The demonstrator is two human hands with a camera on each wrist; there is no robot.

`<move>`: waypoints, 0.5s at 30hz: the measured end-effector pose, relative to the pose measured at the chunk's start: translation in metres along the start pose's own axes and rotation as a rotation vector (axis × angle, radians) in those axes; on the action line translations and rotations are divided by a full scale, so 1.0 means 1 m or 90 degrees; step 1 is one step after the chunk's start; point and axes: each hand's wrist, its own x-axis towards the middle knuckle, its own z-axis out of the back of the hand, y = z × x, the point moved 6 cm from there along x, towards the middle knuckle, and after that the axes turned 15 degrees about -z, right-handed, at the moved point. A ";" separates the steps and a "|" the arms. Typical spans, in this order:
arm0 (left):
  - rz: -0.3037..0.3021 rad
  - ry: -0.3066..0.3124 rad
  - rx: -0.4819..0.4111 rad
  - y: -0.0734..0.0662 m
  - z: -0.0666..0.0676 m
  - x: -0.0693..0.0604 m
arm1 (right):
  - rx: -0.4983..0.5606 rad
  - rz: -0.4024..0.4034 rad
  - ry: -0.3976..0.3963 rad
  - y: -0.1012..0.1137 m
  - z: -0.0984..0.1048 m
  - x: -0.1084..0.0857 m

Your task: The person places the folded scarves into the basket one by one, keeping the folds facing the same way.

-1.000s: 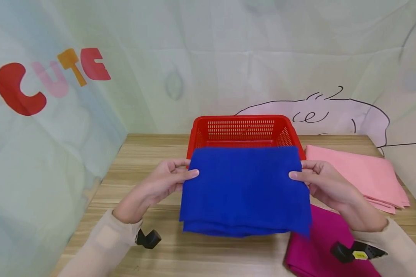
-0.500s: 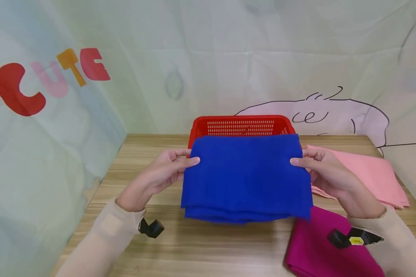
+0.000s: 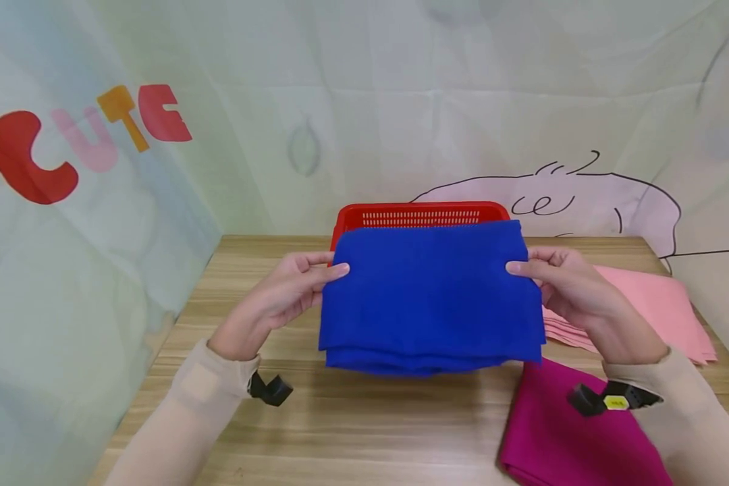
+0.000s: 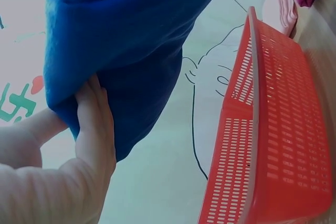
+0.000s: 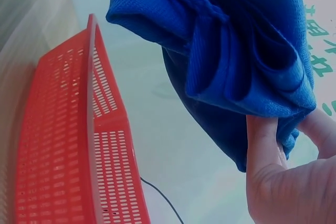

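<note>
Between my two hands hangs a folded blue cloth (image 3: 431,297), several layers thick at its lower edge. My left hand (image 3: 291,287) pinches its left side, thumb in front and fingers behind. On the opposite side my right hand (image 3: 574,290) pinches it the same way. Behind the cloth in the head view stands a red plastic basket (image 3: 422,214) with slotted walls; the cloth covers most of it. Both wrist views show the cloth held up above the basket's rim, apart from it. Folds stack up at the cloth's side in the right wrist view.
A folded pink cloth (image 3: 650,307) lies right of the basket on the wooden table (image 3: 364,432). Closer to me, at the front right, lies a folded magenta cloth (image 3: 574,432), partly under my right forearm. A printed curtain (image 3: 267,115) hangs behind the table.
Both hands have raised the blue cloth and carried it farther from me, so it hides more of the basket. The basket and the other cloths have stayed in place.
</note>
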 end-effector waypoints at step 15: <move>-0.015 -0.012 -0.018 -0.005 0.003 0.017 | -0.022 0.002 -0.014 0.016 0.004 0.010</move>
